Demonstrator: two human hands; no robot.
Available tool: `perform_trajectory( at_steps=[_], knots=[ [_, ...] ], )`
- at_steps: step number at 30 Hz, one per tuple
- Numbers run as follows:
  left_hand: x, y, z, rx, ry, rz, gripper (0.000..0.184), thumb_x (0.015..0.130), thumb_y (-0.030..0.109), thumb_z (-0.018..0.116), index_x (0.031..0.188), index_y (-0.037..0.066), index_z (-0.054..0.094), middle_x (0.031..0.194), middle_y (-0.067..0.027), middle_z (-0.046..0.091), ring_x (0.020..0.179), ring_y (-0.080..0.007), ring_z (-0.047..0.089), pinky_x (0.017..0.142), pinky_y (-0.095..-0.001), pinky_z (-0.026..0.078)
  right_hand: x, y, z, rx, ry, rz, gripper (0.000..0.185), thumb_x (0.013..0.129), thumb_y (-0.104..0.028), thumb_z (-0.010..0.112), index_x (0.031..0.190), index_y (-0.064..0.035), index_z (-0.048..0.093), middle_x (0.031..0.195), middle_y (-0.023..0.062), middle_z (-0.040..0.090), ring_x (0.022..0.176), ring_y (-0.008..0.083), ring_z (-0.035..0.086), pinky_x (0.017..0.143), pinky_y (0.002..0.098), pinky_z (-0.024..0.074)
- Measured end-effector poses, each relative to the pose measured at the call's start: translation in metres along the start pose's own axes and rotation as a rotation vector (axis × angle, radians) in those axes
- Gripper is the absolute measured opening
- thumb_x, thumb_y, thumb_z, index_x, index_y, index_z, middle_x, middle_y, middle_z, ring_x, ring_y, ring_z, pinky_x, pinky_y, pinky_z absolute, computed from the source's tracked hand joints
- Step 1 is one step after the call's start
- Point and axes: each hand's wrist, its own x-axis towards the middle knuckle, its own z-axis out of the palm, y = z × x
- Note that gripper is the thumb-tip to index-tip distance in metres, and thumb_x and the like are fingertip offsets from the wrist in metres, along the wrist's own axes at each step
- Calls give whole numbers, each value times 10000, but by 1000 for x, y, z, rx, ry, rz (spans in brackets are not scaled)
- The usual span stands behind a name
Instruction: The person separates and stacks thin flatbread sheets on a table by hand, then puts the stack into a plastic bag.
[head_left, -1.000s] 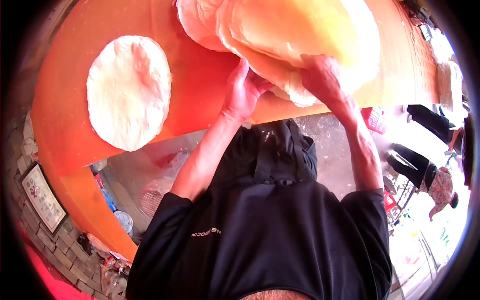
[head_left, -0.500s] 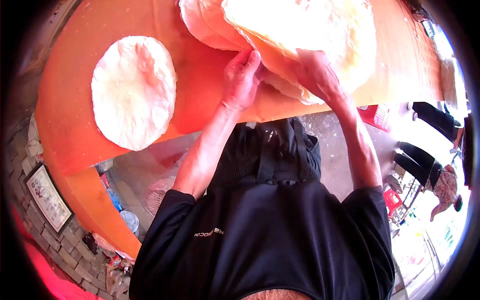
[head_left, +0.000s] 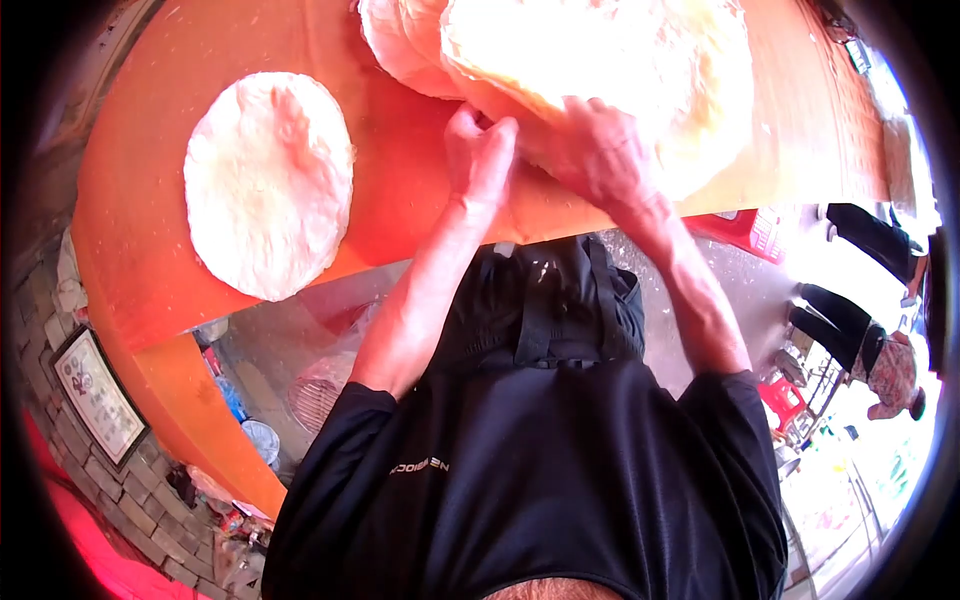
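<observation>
A pile of large, thin, round flatbreads (head_left: 620, 50) lies at the top of the view, its surface washed out by bright light. My left hand (head_left: 482, 155) is closed at the pile's near left edge, thumb and fingers pinching the rim of a flatbread. Close beside it, my right hand (head_left: 605, 150) has its fingers curled over the near edge of the same pile; its fingertips are partly hidden. One single round flatbread (head_left: 270, 185) lies flat to the left, apart from both hands.
An orange-covered table (head_left: 400, 200) carries the flatbreads, its near edge just ahead of my body. A red container (head_left: 745, 232) stands below at the right. Other people (head_left: 885, 370) are farther right. A framed sign (head_left: 98, 395) is at lower left.
My right hand has moved left and slightly up, closer to my left hand. The flatbread edge that hung below it no longer shows. My left hand has shifted only slightly.
</observation>
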Motion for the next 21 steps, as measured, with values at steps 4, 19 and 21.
perform_trajectory(
  at_steps=[4,19,21],
  knots=[
    [7,-21,-21,-264,-159,-76,249,812,1,483,1051,-14,550,934,-113,623,666,-179,625,671,-289,549,12,-13,42,-21,184,197,269,718,-330,635,806,-76,652,721,168,617,697,346,626,596,446,500],
    [-40,-19,-29,-360,-57,-240,380,924,106,515,1282,-3,452,1233,-93,545,1132,-226,539,955,-391,455,-24,241,-219,-19,279,408,222,852,-222,649,984,-46,681,810,15,666,734,91,595,688,246,487],
    [-40,-12,-25,-363,-55,-236,345,931,107,514,1246,-29,478,1199,-95,555,1096,-211,554,927,-363,468,-30,210,-229,72,309,363,205,852,-185,635,1000,-49,675,820,31,670,736,101,603,690,246,488]
  ],
)
